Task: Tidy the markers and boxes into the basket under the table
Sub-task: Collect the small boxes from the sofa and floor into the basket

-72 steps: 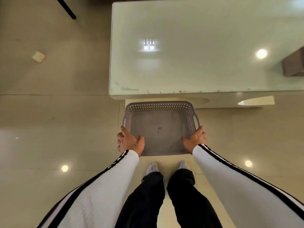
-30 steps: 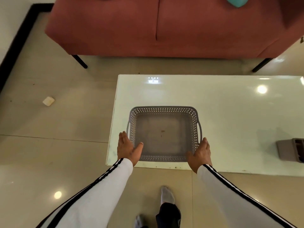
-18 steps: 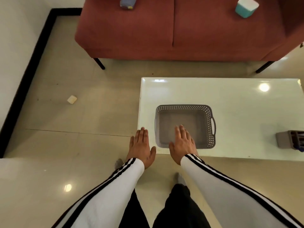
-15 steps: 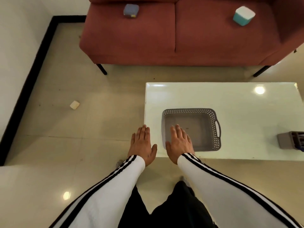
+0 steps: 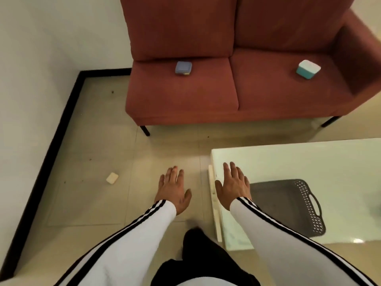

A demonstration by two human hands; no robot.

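Basket (image 5: 288, 207): dark grey plastic, rectangular, rounded corners, perforated lattice walls, loop handle on its right end. It sits on the glossy pale glass table (image 5: 309, 162) at about 4 o'clock in frame, near the table's left edge; its near-left part is hidden behind the right forearm. Interior looks bare, though the visible part is too blurred to be sure.

Two small boxes on the sofa seat cushions, well apart from each other and from the basket:
- blue-grey box (image 5: 183, 68), flat, square with rounded corners, on the left cushion at about 12 o'clock
- teal box (image 5: 308, 69), chunkier cube, white lid, on the right cushion at about 2 o'clock

Sofa (image 5: 206, 93): rust-red woven fabric, two seats, thin black legs.

Right hand (image 5: 233, 186): palm down, fingers straight and loosely together, thumb out to the left, over the table's left edge just beside the basket. Nothing gripped. Contact with the glass can't be told.

Left hand (image 5: 173, 188): palm down, fingers extended, thumb splayed right, over the floor at 6 to 7 o'clock, clear of the table. Slack, holding nothing.

Both sleeves white with black stripes.

Floor (image 5: 92, 203): glossy beige tile, with a small cream block (image 5: 112, 178) lying on it at about 9 o'clock.
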